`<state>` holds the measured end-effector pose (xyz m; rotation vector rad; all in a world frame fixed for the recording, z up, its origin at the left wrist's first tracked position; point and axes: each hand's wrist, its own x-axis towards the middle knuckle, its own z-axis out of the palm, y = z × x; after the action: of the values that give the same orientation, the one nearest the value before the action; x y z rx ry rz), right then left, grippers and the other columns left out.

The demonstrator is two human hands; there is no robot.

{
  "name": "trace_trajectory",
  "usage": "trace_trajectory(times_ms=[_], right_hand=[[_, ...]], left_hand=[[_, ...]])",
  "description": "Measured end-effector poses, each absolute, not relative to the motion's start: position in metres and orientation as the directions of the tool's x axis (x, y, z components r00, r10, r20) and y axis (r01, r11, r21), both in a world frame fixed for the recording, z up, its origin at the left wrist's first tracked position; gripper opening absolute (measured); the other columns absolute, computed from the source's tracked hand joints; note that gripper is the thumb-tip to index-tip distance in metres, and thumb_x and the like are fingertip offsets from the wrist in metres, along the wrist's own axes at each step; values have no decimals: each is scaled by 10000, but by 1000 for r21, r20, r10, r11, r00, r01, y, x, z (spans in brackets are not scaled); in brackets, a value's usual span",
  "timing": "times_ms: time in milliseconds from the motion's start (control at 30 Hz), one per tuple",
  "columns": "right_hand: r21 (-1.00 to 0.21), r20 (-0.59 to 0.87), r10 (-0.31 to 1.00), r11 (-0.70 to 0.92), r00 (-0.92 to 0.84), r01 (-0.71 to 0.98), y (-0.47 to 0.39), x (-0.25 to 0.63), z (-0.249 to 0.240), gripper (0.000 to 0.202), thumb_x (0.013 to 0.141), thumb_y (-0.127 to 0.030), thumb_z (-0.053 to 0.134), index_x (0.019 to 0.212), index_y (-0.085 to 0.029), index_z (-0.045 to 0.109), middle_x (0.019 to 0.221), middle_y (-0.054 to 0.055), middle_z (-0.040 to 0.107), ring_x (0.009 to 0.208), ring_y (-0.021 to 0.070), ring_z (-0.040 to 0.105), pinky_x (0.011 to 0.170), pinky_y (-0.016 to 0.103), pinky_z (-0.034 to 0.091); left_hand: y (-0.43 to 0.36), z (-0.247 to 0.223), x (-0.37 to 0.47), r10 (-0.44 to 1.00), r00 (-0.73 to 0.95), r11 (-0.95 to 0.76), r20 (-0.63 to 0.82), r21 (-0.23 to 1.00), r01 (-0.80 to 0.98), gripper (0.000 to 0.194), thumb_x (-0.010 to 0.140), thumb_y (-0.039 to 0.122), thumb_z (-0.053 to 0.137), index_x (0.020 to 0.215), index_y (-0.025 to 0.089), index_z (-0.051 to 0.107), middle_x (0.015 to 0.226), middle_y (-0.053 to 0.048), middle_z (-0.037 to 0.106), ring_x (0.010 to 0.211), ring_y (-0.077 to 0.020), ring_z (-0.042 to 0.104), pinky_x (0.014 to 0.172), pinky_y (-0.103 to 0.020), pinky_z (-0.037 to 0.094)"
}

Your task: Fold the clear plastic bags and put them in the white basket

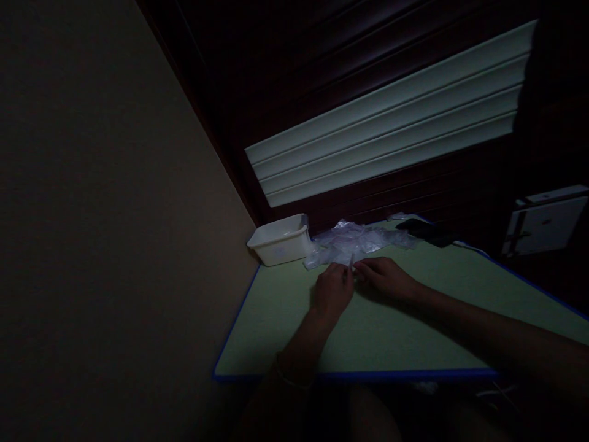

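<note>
From my end of the head camera feed the light is poor, but I can follow the handwork. My left hand and right hand meet over the green tabletop, nearer its far edge than its blue-trimmed near edge. The right thumb and fingers seem to me closed on a small pale sliver, which pokes up between the two hands. The left fingers are curled in close beside it; their tips are hidden, so I cannot tell whether they grip it too. It looks like thin plastic, though the gloom keeps me from being sure.

Just beyond my fingertips, a loose heap of clear plastic bags spreads along the far edge. A white plastic tub stands upright at the far left corner, just beside the heap; I can't see what is at its bottom. Toward the far right corner lies a flat black device, with a white cable near it, by the right edge.

I judge the step in hand to be fine two-handed fingertip work on that sliver. The next move, I think, calls for a light, steady pinch, with both wrists kept low and the bags undisturbed.
</note>
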<state>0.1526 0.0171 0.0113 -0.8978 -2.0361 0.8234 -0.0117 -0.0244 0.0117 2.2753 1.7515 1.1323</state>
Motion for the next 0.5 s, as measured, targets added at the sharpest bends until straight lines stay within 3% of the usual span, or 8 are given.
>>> trace_trajectory(times_ms=[167,367,500], right_hand=[[-818,354,793,520,-496,247,19,153,10,456,916,-509,435,742,-150,655,715,69,682,666,196,613,646,309,454],[-838,344,831,481,-437,257,26,157,7,425,869,-500,490,708,-136,639,672,66,656,630,188,589,586,295,445],[-869,305,851,433,-428,241,29,159,10,423,841,-512,496,650,-152,609,600,39,616,565,162,559,545,275,431]], left_hand=[[-26,10,-10,874,118,-359,471,464,810,204,879,282,499,916,201,682,935,-101,642,870,-231,590,853,-355,438],[-29,11,-7,862,166,-430,479,517,740,239,863,357,552,1003,203,671,972,-87,647,822,-202,591,811,-333,458],[-22,12,-7,854,32,-410,520,633,657,194,848,345,573,884,180,669,863,-62,662,773,-168,598,759,-299,465]])
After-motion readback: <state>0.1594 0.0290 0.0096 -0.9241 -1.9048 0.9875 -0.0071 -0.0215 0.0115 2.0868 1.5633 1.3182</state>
